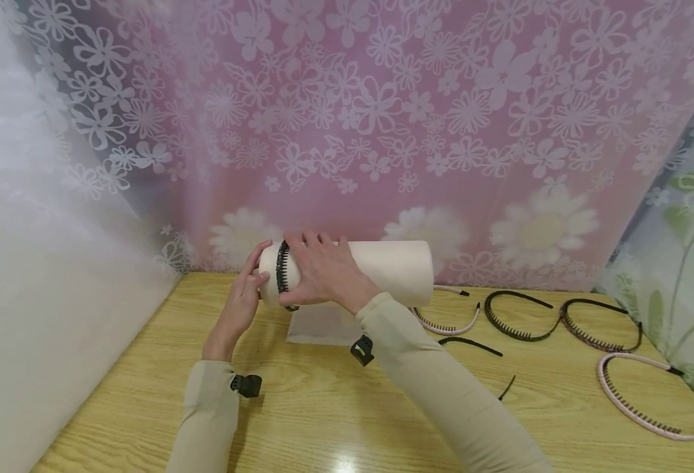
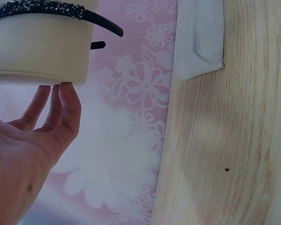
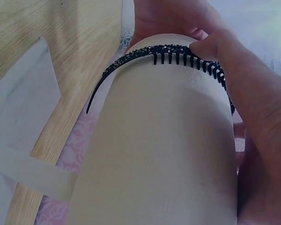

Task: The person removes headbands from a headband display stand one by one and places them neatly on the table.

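Observation:
A cream padded cylinder, the headband display stand (image 1: 391,269), lies on its side over a pale base (image 1: 323,325). Around its left part sits a black toothed headband (image 1: 282,269) with glittering stones (image 3: 154,49); its tips (image 2: 113,28) stick out past the cylinder. My left hand (image 1: 242,303) holds the stand's left end, fingertips (image 2: 68,91) at the rim. Over the cylinder lies my right hand (image 1: 326,270), fingers spread across the top and curved round it. In the right wrist view its thumb (image 3: 206,47) touches the headband.
On the wooden table (image 1: 300,407) to the right lie several toothed headbands: a black one (image 1: 518,335), a dark one (image 1: 595,341), a pink one (image 1: 631,410) and a pale pink one (image 1: 447,328). A flowered pink curtain (image 1: 353,164) hangs behind.

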The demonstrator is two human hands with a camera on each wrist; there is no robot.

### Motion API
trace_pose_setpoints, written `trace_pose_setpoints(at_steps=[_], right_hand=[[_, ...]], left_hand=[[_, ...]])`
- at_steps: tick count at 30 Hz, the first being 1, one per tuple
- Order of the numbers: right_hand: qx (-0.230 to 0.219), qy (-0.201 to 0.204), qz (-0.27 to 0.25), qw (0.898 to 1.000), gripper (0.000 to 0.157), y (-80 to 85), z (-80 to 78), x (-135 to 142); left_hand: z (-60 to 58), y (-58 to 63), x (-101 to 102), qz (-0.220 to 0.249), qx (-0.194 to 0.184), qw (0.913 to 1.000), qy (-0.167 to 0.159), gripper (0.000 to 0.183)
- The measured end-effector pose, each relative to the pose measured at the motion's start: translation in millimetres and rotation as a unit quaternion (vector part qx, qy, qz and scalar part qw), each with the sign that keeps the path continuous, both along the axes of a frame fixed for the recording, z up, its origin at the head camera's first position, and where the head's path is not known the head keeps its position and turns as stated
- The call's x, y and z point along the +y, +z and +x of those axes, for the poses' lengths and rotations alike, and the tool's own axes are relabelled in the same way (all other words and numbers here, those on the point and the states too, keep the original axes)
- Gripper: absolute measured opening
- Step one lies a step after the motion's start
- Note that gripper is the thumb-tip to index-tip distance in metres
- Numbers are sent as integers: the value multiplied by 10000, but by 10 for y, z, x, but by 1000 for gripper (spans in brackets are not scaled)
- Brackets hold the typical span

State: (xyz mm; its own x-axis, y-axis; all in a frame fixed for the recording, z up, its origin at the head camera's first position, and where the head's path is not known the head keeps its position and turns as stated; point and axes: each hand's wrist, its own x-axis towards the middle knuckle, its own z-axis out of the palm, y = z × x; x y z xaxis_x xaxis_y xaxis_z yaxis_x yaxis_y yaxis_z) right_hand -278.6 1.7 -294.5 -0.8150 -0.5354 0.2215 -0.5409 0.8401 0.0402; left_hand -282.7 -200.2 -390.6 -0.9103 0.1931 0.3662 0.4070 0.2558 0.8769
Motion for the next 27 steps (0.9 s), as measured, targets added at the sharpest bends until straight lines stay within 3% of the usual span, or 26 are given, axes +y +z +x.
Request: trace_pose_setpoints(at_steps=[27], right_hand=[[-166,-38,-14,9999,102,34,-4,179]], left_hand=[[23,12,10,-30,0,9999,118,55]])
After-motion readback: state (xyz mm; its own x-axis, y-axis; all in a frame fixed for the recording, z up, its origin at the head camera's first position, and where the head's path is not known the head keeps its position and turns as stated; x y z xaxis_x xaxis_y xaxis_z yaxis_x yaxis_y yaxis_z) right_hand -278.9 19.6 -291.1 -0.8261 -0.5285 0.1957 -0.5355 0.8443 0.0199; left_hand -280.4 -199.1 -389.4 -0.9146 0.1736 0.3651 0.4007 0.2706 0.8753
